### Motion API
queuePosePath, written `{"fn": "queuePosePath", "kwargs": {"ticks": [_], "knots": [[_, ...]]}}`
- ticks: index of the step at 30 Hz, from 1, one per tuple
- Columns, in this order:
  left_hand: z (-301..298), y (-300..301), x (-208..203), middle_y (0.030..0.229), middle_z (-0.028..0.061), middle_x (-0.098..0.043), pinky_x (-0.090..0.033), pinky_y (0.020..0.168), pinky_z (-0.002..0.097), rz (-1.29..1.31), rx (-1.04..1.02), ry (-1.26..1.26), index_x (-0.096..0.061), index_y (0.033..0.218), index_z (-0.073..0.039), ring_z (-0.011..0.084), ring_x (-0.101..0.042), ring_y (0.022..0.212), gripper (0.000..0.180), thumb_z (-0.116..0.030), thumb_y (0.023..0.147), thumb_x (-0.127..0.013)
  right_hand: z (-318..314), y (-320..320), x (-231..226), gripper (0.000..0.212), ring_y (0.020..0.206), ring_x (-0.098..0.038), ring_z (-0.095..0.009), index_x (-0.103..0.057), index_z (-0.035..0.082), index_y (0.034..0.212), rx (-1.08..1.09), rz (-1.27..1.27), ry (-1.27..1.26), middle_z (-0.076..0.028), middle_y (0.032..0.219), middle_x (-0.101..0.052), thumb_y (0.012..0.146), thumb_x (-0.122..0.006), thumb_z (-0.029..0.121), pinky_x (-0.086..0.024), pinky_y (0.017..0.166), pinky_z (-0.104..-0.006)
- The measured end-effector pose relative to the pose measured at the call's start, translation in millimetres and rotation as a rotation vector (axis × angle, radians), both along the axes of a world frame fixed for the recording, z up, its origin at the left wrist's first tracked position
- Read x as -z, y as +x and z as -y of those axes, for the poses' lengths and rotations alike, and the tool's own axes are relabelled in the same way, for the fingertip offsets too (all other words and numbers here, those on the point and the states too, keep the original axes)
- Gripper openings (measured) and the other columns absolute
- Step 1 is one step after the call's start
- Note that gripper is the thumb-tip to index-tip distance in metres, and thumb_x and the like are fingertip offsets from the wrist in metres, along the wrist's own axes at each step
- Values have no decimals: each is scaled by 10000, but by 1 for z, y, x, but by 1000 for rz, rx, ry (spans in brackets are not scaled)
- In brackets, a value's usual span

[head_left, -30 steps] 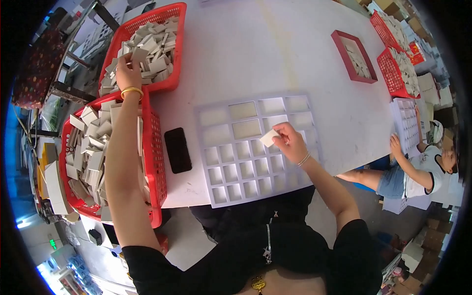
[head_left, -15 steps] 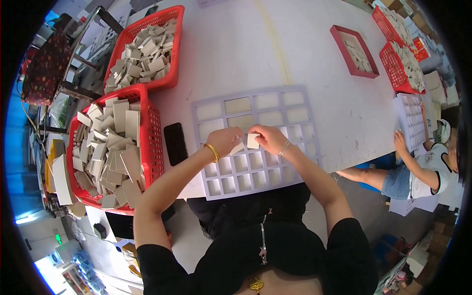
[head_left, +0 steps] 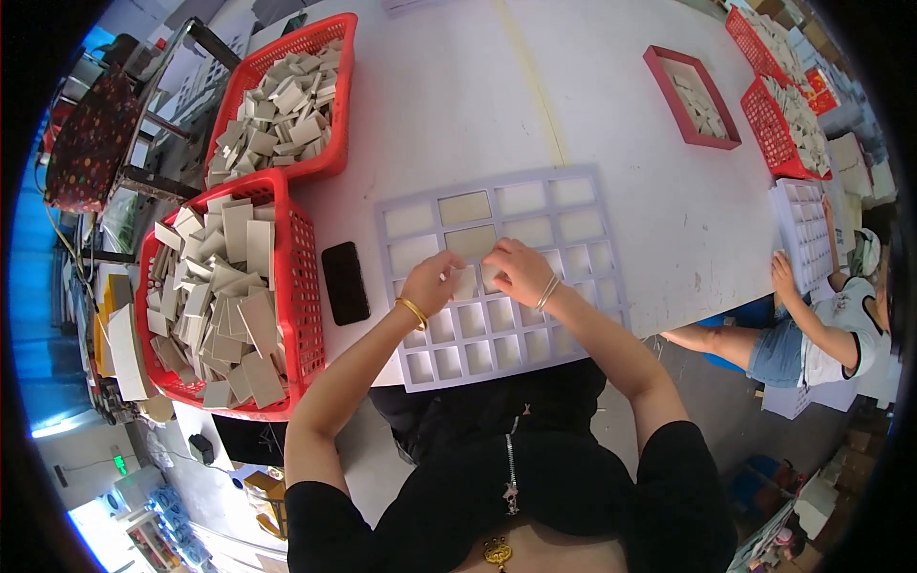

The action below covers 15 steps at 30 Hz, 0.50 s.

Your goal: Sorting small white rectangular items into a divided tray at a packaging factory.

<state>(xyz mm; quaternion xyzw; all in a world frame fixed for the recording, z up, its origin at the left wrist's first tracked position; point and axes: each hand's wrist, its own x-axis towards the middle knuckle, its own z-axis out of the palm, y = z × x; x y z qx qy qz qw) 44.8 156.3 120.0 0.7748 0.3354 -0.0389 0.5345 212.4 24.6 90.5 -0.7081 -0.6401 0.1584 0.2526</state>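
Note:
A pale lilac divided tray (head_left: 497, 372) lies on the table in front of me. Two larger grey-beige cardboard pieces, an upper one (head_left: 464, 207) and a lower one (head_left: 470, 241), fill compartments in its upper part. My left hand (head_left: 432, 284) is closed, its fingertips at the edge of a small cardboard piece (head_left: 465, 285) in a middle compartment. Just to the right, my right hand (head_left: 522, 273) pinches another small cardboard piece (head_left: 490, 278), down at the neighbouring compartment. Its fingers partly cover that piece.
Left of the tray lies a black phone (head_left: 345, 284). Two red baskets, one near (head_left: 306, 306) and one far (head_left: 342, 115), hold many loose cardboard pieces. A shallow red box (head_left: 666, 94) with pieces sits at the far right. Another person (head_left: 812, 329) works at the right table edge.
Both small pieces have gone down from just above the tray to its compartments. My left hand has drawn slightly left and down, and my right hand has turned over its piece.

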Motion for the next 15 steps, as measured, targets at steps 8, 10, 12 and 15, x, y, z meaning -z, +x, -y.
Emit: {"fn": "queuePosePath", "kwargs": {"ticks": [8, 10, 12, 15], "knots": [[2, -4, 31, 885, 138, -536, -504, 601, 336, 193, 17, 290, -539, 969, -41, 256, -608, 633, 194, -71, 779, -560, 0, -2, -5, 256, 898, -523, -220, -606, 126, 905, 17, 102, 68, -22, 945, -536, 658, -672, 114, -411, 743, -372], [7, 0, 22, 899, 144, -530, -506, 608, 340, 189, 12, 318, -535, 972, -37, 262, -604, 635, 199, -67, 776, -553, 2, -1, -8, 247, 902, -520, -211, -611, 129, 902, 19, 116, 66, -15, 941, -536, 663, -673, 118, -394, 755, -367], [10, 1, 13, 937, 154, -536, -505, 639, 359, 135, -148, 114, -540, 954, -38, 284, -594, 714, 179, -86, 782, -550, 5, -2, -8, 239, 906, -516, -203, -616, 132, 899, 18, 130, 67, -9, 938, -536, 668, -675, 123, -377, 768, -362], [13, -6, 24, 938, 90, -545, -502, 597, 341, 139, 8, 506, -547, 957, -57, 228, -606, 707, 198, -29, 767, -598, 11, -6, -6, 216, 905, -512, -190, -625, 143, 890, 34, 181, 111, 3, 943, -538, 681, -679, 140, -360, 790, -359]]}}
